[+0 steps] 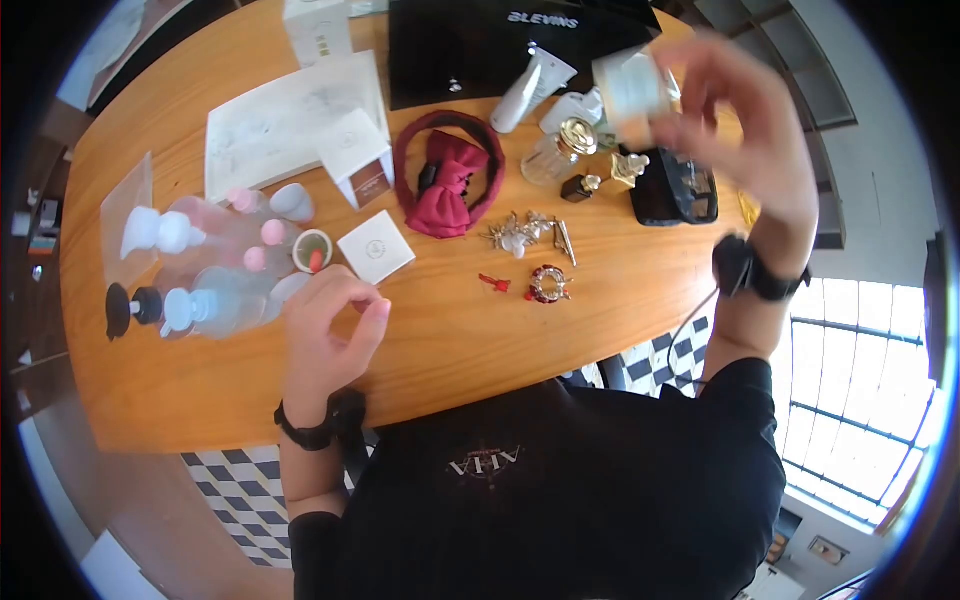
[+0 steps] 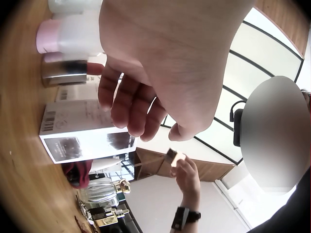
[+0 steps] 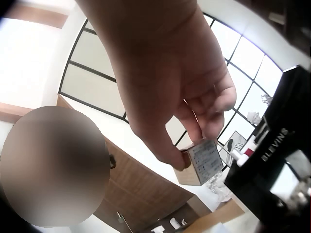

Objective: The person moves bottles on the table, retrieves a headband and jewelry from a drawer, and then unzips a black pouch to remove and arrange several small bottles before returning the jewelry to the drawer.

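My right hand (image 1: 752, 125) pinches a small pale box (image 1: 630, 95) between thumb and fingers, raised over the right back of the table. In the right wrist view, printed text covers one face of that box (image 3: 207, 160). My left hand (image 1: 328, 325) has its fingers loosely curled with nothing in them, just in front of a round container (image 1: 313, 251) and a flat white square box (image 1: 376, 248). The left wrist view shows a metallic cylinder (image 2: 64, 73) and a white box (image 2: 87, 131) beyond those fingers.
Pump bottles (image 1: 225, 300) stand at the left. Mid-table are a dark red bow (image 1: 452, 190), a headband and jewellery (image 1: 548, 284). A glass jar (image 1: 546, 162), small bottles and a black pouch (image 1: 655, 195) lie at right, a black BLEVINS box (image 1: 450, 55) behind.
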`<state>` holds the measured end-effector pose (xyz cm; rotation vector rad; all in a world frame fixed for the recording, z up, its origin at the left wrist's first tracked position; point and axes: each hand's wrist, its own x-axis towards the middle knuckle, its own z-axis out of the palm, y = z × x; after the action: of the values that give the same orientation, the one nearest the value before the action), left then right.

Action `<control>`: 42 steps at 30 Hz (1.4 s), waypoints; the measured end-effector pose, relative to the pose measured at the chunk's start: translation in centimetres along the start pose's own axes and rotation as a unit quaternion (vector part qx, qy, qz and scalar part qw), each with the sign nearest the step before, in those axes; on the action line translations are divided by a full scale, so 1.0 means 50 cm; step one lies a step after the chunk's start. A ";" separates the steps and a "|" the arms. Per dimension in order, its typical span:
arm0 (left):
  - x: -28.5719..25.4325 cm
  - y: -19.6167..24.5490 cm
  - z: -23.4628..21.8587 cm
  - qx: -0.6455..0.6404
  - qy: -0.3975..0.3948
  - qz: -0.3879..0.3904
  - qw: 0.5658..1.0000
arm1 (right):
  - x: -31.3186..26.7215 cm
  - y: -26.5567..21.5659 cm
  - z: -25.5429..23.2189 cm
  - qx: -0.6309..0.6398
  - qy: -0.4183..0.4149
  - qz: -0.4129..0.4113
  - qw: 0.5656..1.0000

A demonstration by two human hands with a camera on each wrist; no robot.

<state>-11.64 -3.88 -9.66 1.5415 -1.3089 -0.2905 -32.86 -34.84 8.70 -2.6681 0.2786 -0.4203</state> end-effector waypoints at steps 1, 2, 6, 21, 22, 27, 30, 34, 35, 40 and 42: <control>0.001 0.000 0.001 -0.004 0.000 -0.002 1.000 | -0.050 -0.007 0.020 0.003 -0.018 0.031 0.999; 0.001 -0.002 0.001 -0.007 -0.004 -0.001 1.000 | -0.096 -0.011 0.048 0.008 -0.015 0.092 0.996; -0.001 -0.007 0.001 -0.018 -0.016 -0.011 1.000 | -0.199 0.047 0.167 -0.030 -0.047 0.203 0.978; -0.002 -0.009 0.001 -0.047 -0.005 -0.021 0.999 | -0.089 -0.015 0.085 -0.045 -0.003 0.104 0.994; -0.001 -0.007 0.001 -0.050 -0.005 -0.023 0.998 | -0.054 -0.018 0.072 -0.052 0.018 0.077 0.995; 0.000 -0.007 -0.001 -0.050 0.000 -0.010 0.999 | 0.172 0.013 0.082 -0.090 0.085 -0.053 0.991; -0.002 -0.010 0.001 -0.061 0.009 -0.007 0.998 | 0.301 0.051 0.127 -0.153 0.054 -0.057 0.985; -0.001 -0.010 0.006 -0.089 0.027 0.000 0.996 | 0.394 0.098 0.178 -0.183 0.037 -0.046 0.981; 0.000 -0.009 0.006 -0.086 0.030 0.004 0.996 | 0.407 0.105 0.182 -0.190 0.026 -0.036 0.981; -0.002 -0.013 0.003 -0.051 0.021 0.015 0.998 | 0.437 0.121 0.202 -0.194 -0.038 0.006 0.980; 0.000 -0.013 0.004 -0.052 0.027 0.014 0.998 | 0.419 0.067 0.199 -0.190 0.018 0.032 0.981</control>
<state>-11.44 -4.08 -10.26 1.4338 -1.2528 -0.2924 -10.42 -39.46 3.83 -3.0143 0.4996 -0.4329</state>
